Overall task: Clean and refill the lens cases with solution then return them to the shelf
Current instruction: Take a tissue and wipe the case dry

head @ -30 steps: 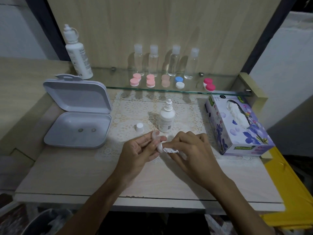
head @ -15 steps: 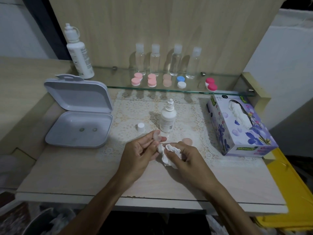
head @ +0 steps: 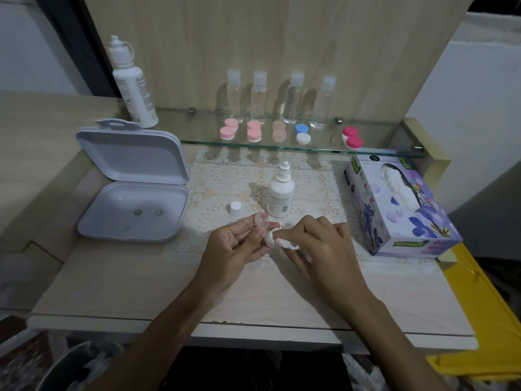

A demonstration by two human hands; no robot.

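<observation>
1. Worktop (head: 118, 280): step in hand looks like the wipe-out stage, cleaning one lens case before refill.
2. Right hand (head: 318, 244) closed on a wad of tissue (head: 277, 241), pressed against the case.
3. Left hand (head: 236, 246) pinches the clear lens case (head: 262, 221) just above the worktop.
4. Solution bottle (head: 279, 196) stands uncapped just behind; next move likely needs the tissue put down, then a careful fill.
5. Case: small, see-through, lidless.

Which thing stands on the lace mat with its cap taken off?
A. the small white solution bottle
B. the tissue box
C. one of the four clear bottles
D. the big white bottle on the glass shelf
A: the small white solution bottle stands on the lace mat with its nozzle bare, and its white cap stands apart on the mat to its left.
</observation>
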